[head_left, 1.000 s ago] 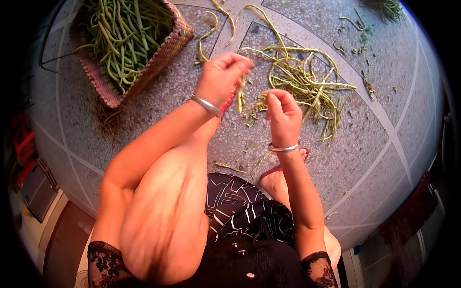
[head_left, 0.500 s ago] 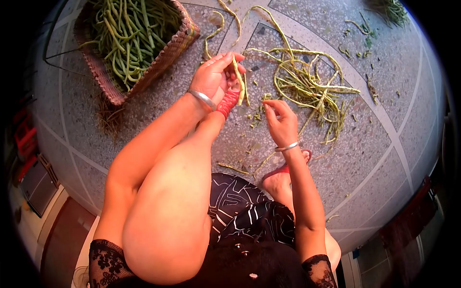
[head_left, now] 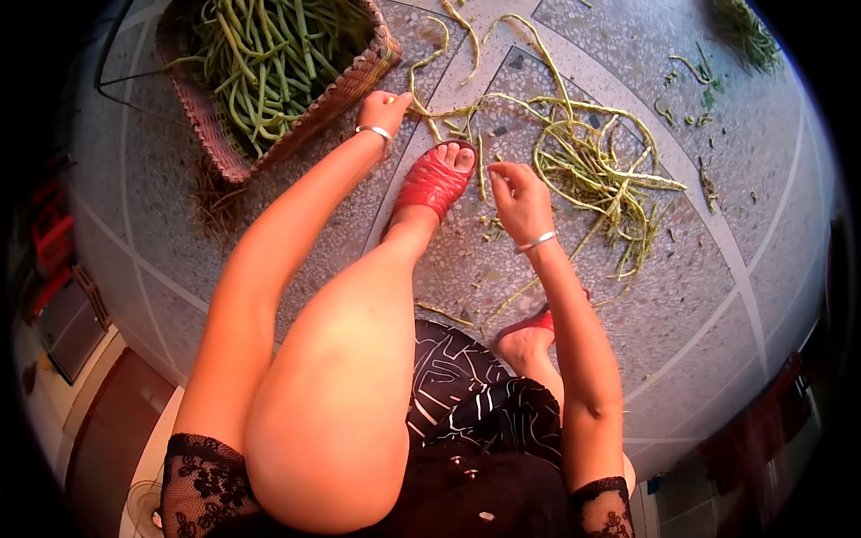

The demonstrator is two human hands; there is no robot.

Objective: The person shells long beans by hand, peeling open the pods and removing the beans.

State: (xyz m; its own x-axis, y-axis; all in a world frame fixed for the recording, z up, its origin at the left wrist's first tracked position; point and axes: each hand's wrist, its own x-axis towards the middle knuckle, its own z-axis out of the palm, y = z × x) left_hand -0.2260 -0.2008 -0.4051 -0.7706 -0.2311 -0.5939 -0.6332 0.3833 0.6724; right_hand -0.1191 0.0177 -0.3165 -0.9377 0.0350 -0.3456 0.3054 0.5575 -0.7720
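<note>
My left hand (head_left: 385, 113) is closed beside the basket's right side, its fingertips at the end of a yellow-green long bean (head_left: 448, 114) that stretches right across the floor. The fingers partly hide where they meet it. My right hand (head_left: 523, 203) hovers over the floor with thumb and fingers curled together; whatever may be between them is too small to name. A short bean piece (head_left: 482, 168) lies just left of it. To its right is a tangled pile of long beans (head_left: 610, 184). The woven basket (head_left: 381, 56) holds many green beans (head_left: 269, 58).
My red sandal (head_left: 430, 184) stands between the hands, and the other sandal (head_left: 529, 323) is nearer my body. Bean scraps (head_left: 491, 229) dot the speckled floor. More greens (head_left: 744, 34) lie at the far right. Dry stalks (head_left: 218, 211) are beside the basket.
My left hand has moved away from above the sandal toward the basket, and the bean that stood upright in it no longer shows there. My right hand stays almost in place.
</note>
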